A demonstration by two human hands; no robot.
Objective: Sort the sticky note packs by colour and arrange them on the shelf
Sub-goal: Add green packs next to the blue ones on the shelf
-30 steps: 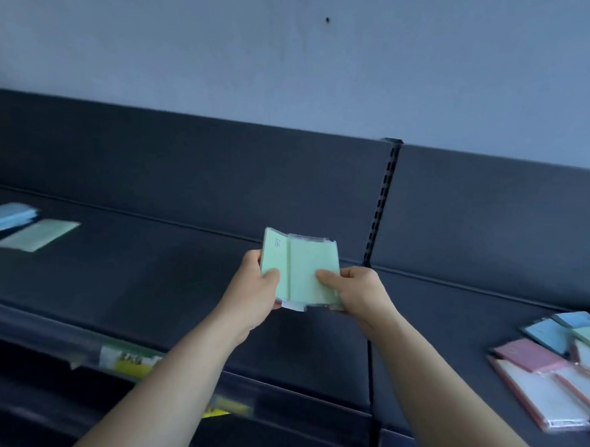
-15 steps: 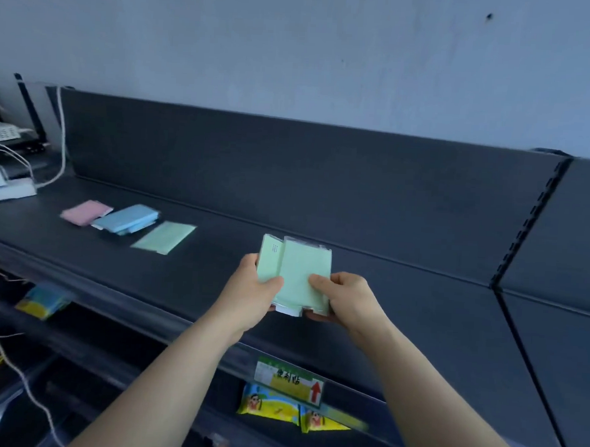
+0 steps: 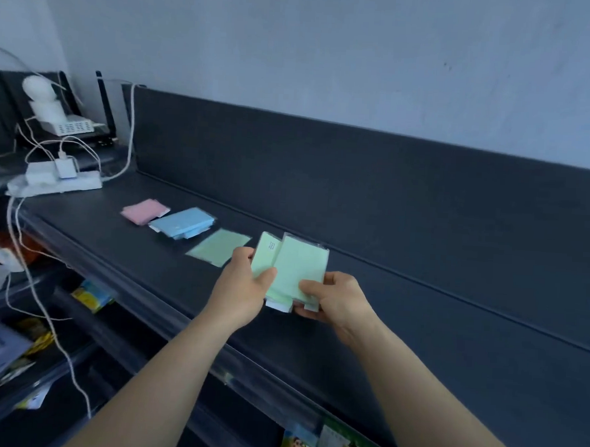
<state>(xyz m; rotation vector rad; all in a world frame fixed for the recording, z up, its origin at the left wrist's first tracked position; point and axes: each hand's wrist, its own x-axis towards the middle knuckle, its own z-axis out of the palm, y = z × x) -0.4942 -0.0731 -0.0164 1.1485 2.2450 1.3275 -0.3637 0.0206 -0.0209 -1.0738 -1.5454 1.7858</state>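
— Where are the green packs (image 3: pixel 298 268)?
— Fanned just above the shelf (image 3: pixel 417 332). The left hand (image 3: pixel 245 289) and right hand (image 3: pixel 337 302) each pinch one side, thumbs on top.
— Handling?
— Likely light, with slippery wrap, so grip the edges. Beyond lie a lone green pack (image 3: pixel 217 247), blue packs (image 3: pixel 182 222) and a pink pack (image 3: pixel 144 211).

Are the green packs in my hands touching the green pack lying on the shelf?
Apart. The head view shows a strip of dark shelf between the held green packs and the flat green pack; the left hand and right hand hold them.
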